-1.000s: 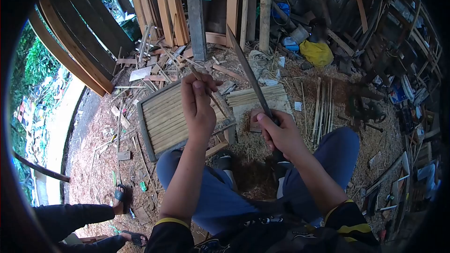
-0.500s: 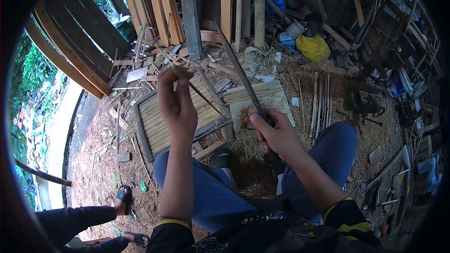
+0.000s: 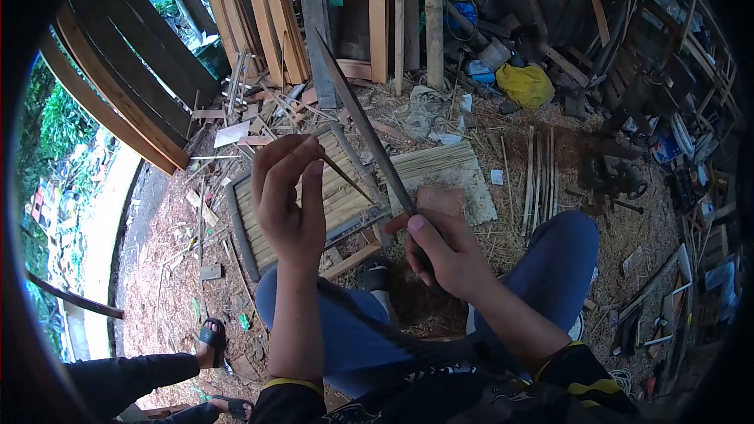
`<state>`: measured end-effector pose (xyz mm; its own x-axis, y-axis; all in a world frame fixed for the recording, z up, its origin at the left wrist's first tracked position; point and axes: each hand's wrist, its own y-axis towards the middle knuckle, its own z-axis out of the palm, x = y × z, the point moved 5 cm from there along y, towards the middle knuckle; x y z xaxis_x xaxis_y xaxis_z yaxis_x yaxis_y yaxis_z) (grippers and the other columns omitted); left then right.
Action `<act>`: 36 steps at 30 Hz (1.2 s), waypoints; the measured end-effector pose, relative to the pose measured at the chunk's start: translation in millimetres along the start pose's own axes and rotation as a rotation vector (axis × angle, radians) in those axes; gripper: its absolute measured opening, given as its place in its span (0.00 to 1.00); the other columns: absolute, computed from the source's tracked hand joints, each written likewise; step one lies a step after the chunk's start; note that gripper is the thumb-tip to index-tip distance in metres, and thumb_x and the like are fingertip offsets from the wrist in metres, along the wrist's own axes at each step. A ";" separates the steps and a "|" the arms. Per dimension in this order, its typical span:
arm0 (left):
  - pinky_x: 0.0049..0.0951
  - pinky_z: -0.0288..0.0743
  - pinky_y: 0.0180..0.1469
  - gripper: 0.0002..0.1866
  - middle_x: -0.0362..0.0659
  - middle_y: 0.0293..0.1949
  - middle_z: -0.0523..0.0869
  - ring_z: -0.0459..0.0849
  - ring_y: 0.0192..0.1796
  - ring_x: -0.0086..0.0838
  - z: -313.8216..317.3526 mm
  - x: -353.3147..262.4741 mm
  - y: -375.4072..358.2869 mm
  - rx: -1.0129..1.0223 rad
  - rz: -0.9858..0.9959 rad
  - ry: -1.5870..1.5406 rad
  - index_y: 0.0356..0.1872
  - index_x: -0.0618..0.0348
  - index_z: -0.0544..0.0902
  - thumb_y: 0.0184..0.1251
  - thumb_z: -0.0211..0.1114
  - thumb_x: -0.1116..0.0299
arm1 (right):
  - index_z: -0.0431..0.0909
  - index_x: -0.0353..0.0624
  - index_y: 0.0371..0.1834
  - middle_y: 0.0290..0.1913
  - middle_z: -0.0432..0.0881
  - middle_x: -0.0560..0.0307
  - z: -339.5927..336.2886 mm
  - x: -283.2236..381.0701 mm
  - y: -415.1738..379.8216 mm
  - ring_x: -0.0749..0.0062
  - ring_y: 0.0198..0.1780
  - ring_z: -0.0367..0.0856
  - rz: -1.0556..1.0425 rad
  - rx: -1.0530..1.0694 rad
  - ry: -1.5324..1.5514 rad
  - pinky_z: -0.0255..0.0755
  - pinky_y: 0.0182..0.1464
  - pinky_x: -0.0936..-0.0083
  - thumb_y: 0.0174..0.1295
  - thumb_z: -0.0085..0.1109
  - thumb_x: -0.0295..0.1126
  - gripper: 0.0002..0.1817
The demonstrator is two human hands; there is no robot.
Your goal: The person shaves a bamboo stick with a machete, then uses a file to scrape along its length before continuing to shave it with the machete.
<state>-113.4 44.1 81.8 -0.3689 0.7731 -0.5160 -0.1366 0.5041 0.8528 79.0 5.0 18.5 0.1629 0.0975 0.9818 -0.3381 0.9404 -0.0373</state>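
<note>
My right hand (image 3: 449, 255) is closed round the handle of a long knife (image 3: 363, 124), its narrow blade slanting up and to the left. Raised to the left of it, my left hand (image 3: 289, 200) pinches a thin bamboo strip (image 3: 347, 176) between thumb and fingers. The strip points down and right, toward the blade's lower part. Below my left hand lies a framed panel of bamboo slats (image 3: 250, 229). Beyond my right hand, a flat brown block (image 3: 442, 201) rests on a pale board (image 3: 477, 188), with a bundle of thin strips (image 3: 428, 162) along its far side.
Long strips (image 3: 539, 177) lie on the shaving-covered floor to the right. Posts and planks (image 3: 379, 16) stand at the back, near a yellow bag (image 3: 525, 86). Scrap clutters the right side. Another person's sandalled foot (image 3: 210, 336) is at lower left.
The knife blade has swung left, and my right hand has shifted slightly left and down, uncovering the brown block. My left hand still pinches the strip, a little lower in view.
</note>
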 end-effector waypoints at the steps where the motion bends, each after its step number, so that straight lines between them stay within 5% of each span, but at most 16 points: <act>1: 0.28 0.85 0.49 0.11 0.50 0.52 0.81 0.87 0.47 0.30 -1.9 -4.7 0.7 -0.007 0.030 0.017 0.50 0.68 0.83 0.70 0.62 0.88 | 0.82 0.35 0.51 0.18 0.72 0.68 3.1 2.6 -1.2 0.87 0.17 0.67 -0.004 0.007 0.002 0.60 0.21 0.83 0.83 0.47 0.44 0.22; 5: 0.27 0.84 0.49 0.10 0.49 0.45 0.83 0.87 0.47 0.31 -4.7 -13.6 -1.3 0.038 0.031 0.033 0.46 0.68 0.84 0.67 0.65 0.90 | 0.82 0.34 0.51 0.19 0.73 0.67 11.8 11.1 -5.8 0.87 0.18 0.67 -0.057 0.058 0.008 0.60 0.23 0.83 0.83 0.46 0.42 0.21; 8: 0.28 0.84 0.47 0.10 0.50 0.43 0.84 0.87 0.46 0.32 5.8 -18.3 -8.1 -0.152 -0.198 -0.249 0.44 0.68 0.84 0.65 0.66 0.90 | 0.80 0.33 0.54 0.20 0.74 0.64 16.8 14.6 -9.2 0.86 0.17 0.68 -0.049 0.074 -0.034 0.62 0.23 0.83 0.83 0.42 0.47 0.25; 14: 0.28 0.82 0.46 0.11 0.49 0.43 0.86 0.87 0.45 0.31 -5.2 -21.1 -1.6 0.047 0.047 0.077 0.43 0.67 0.84 0.62 0.68 0.90 | 0.82 0.34 0.45 0.19 0.72 0.67 18.2 6.3 -4.2 0.87 0.17 0.67 -0.067 -0.007 0.049 0.59 0.22 0.82 0.82 0.47 0.44 0.22; 26: 0.28 0.83 0.45 0.09 0.49 0.41 0.85 0.88 0.44 0.31 -16.6 -21.9 -3.1 0.039 0.070 0.156 0.40 0.66 0.84 0.62 0.70 0.89 | 0.80 0.37 0.41 0.18 0.72 0.64 -8.1 -132.1 1.2 0.82 0.12 0.65 0.428 -0.154 0.035 0.59 0.17 0.80 0.83 0.40 0.53 0.29; 28: 0.29 0.85 0.49 0.08 0.51 0.44 0.83 0.87 0.46 0.33 -17.9 -25.5 -5.9 0.117 0.078 0.169 0.42 0.70 0.82 0.67 0.64 0.91 | 0.80 0.37 0.41 0.17 0.71 0.64 -1.0 -113.3 0.8 0.82 0.13 0.65 0.340 -0.097 0.008 0.59 0.18 0.81 0.83 0.39 0.53 0.30; 36: 0.27 0.81 0.40 0.10 0.48 0.37 0.86 0.87 0.39 0.30 -13.9 -40.4 -6.0 0.102 0.087 0.219 0.37 0.65 0.85 0.58 0.72 0.89 | 0.79 0.35 0.41 0.15 0.69 0.66 31.1 -10.4 -5.7 0.85 0.13 0.64 0.085 0.073 0.022 0.57 0.19 0.82 0.84 0.36 0.52 0.31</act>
<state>-110.5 4.5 98.6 -0.5667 0.7191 -0.4022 -0.0063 0.4843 0.8749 50.4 -11.5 14.2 0.1511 0.1838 0.9713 -0.4180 0.9023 -0.1058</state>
